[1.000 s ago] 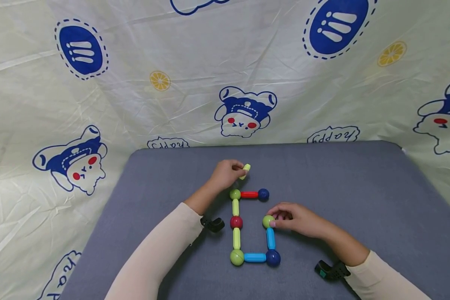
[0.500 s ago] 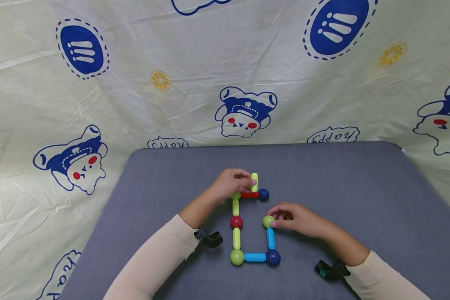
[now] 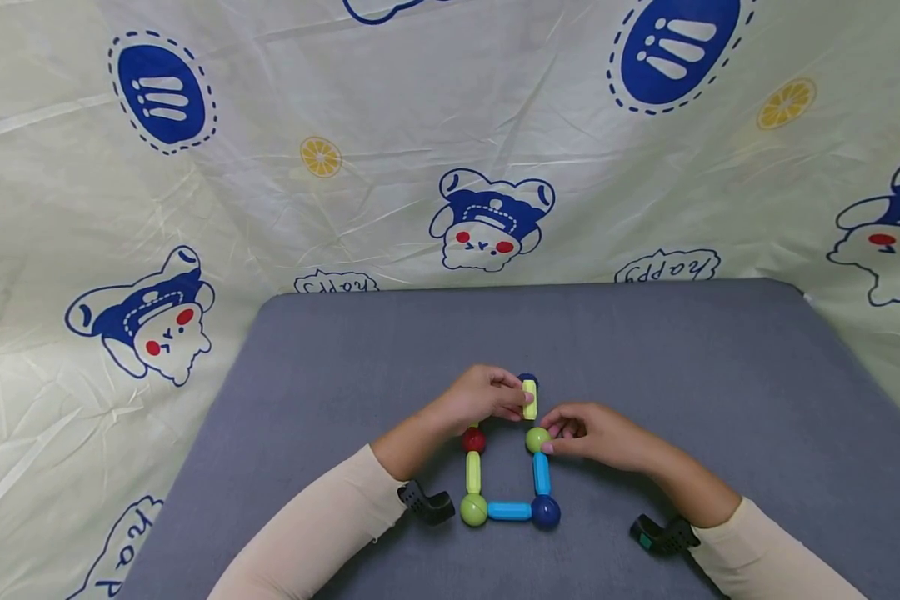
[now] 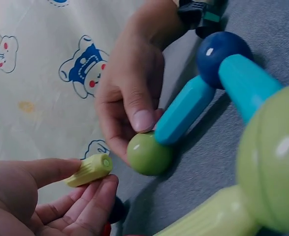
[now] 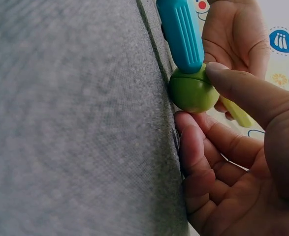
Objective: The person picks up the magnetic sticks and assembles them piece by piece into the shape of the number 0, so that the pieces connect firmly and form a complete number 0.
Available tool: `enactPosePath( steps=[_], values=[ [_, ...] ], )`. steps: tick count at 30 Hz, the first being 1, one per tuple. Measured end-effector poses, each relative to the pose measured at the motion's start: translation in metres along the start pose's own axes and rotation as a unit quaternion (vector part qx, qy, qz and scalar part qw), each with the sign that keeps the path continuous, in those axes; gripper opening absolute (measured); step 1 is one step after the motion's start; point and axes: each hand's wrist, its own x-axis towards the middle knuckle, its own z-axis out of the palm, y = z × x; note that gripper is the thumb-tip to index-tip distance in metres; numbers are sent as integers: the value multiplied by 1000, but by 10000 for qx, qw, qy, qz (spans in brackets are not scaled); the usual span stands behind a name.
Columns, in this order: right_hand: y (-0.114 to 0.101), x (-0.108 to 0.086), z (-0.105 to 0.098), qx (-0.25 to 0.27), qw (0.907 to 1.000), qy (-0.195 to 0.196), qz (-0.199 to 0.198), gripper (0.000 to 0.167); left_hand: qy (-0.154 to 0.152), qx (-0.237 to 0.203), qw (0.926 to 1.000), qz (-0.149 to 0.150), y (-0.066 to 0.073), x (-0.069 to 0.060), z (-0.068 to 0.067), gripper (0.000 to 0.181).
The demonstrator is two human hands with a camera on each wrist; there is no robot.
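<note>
A pale yellow magnetic rod (image 3: 529,400) is pinched between thumb and fingers of my left hand (image 3: 480,396), held just past the right hand's green ball. In the left wrist view the rod (image 4: 91,169) shows its round end. My right hand (image 3: 596,435) grips the green ball (image 3: 537,439) with thumb and fingertips; a blue rod (image 3: 542,473) joins that ball to a dark blue ball (image 3: 546,512). A second blue rod (image 3: 510,511) runs on to another green ball (image 3: 474,509). From there a yellow rod (image 3: 473,472) reaches the red ball (image 3: 474,439). My left hand covers most of the far part.
Behind the left hand a dark blue ball (image 3: 528,380) partly shows. Everything lies on a grey cloth-covered table (image 3: 682,358). A printed white curtain (image 3: 390,217) hangs along its far edge. Each wrist wears a black camera band (image 3: 426,503).
My left hand has carried the yellow rod toward me and to the right, from beyond the shape to near the held green ball. My right hand has stayed on that ball.
</note>
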Motion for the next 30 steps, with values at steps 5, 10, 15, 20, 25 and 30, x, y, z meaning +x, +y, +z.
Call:
enactPosePath(
  steps=[5,10,15,20,25,30],
  values=[
    [-1,0,0,1,10000,1,-42,33,75,51,9999,-98,-2,0,8,13],
    [0,0,1,-51,10000,31,-38,32,165,153,9995,-235,-5,2,14,11],
    [1,0,2,-81,10000,51,10,30,186,451,9982,-347,-3,1,16,11],
    [2,1,3,-122,9999,46,-19,31,184,720,9962,-454,-3,1,18,12],
    [1,1,2,-139,9999,76,-16,32,185,974,9934,-572,-2,2,22,14],
    [0,1,2,-166,9998,140,5,30,185,1195,9903,-680,0,0,25,21]
  ],
)
